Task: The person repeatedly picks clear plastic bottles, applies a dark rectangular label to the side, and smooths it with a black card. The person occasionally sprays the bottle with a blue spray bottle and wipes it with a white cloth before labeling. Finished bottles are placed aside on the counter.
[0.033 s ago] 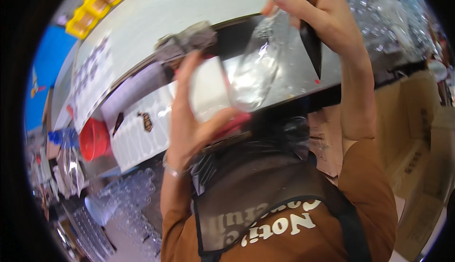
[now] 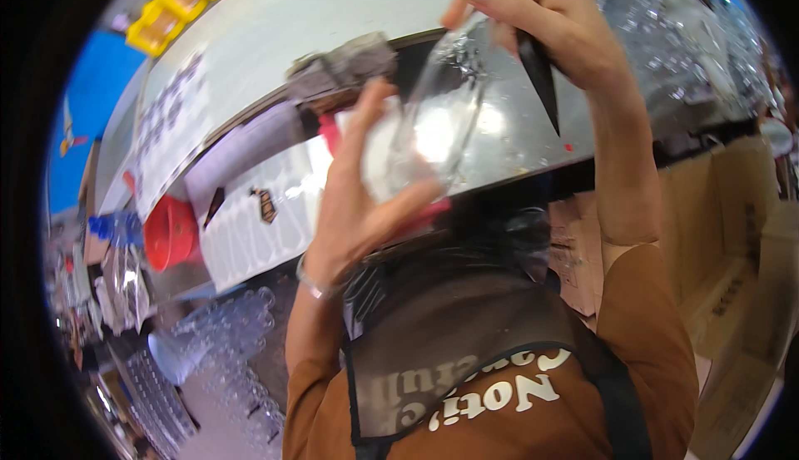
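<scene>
High at the right, my right hand (image 2: 566,27) grips a clear plastic bottle (image 2: 445,98) by its neck end, and the bottle hangs slantwise down to the left. A black pointed tool (image 2: 539,81) also sticks down out of that hand; its kind is unclear. My left hand (image 2: 349,194), somewhat blurred, has its thumb and fingers spread on either side of the bottle's lower end; contact cannot be made out. Left of it lies a white backing sheet (image 2: 237,248) with a dark tie-shaped sticker (image 2: 265,205) and a second dark piece (image 2: 215,205).
A grey cloth-like bundle (image 2: 345,67) sits on the ledge behind my left hand. A red cup (image 2: 169,233) stands at the left. Clear bottles (image 2: 666,52) are heaped at the far right, above cardboard boxes (image 2: 724,235). Yellow containers (image 2: 181,1) line the far left.
The whole view has shifted slightly. My left hand is a little nearer the bottle's lower end, and the white area behind it shows less. My right hand keeps its grip.
</scene>
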A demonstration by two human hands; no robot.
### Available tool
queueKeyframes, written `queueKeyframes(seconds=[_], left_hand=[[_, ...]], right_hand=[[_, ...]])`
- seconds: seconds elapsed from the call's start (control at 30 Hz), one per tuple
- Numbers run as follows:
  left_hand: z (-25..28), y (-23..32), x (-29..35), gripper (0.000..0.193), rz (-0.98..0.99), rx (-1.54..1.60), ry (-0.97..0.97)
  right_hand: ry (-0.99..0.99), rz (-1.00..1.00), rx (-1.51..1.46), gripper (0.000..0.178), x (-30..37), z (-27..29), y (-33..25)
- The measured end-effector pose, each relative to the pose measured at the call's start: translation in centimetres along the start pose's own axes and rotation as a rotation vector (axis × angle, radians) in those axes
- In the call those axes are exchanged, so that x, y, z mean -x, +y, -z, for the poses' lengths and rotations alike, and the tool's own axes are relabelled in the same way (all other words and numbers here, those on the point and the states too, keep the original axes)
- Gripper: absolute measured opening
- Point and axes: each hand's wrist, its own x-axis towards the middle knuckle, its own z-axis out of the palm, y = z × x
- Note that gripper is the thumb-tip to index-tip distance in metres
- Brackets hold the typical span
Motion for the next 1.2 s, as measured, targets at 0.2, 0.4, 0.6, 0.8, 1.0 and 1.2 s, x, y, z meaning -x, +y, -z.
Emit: queueKeyframes(seconds=[0.2, 0.4, 0.6, 0.8, 1.0, 1.2], left_hand=[[0.0, -3.0, 1.2, 0.074, 0.367, 0.287, 0.259], [0.7, -2.7, 3.3, 0.060, 0.386, 0.211, 0.292], [0.4, -4.2, 3.1, 0.049, 0.314, 0.050, 0.288], [0.7, -4.3, 3.1, 0.052, 0.366, 0.058, 0.320], [-0.5, -5.8, 4.0, 0.049, 0.360, 0.292, 0.343], [4.3, -9.0, 7.1, 0.048, 0.346, -0.397, 0.465]], right_hand=[[0.187, 0.020, 0.054, 0.042, -1.5, -6.4, 8.5], [0.102, -0.077, 0.298, 0.043, 5.5, -12.3, 10.7], [-0.010, -0.189, 0.044, 0.043, 4.7, -12.1, 12.2], [-0.057, -0.294, -0.042, 0.041, 4.3, -13.3, 13.2], [0.013, -0.278, 0.133, 0.039, 4.5, -12.6, 11.7], [0.010, -0.365, -0.084, 0.052, 5.7, -12.4, 12.4]])
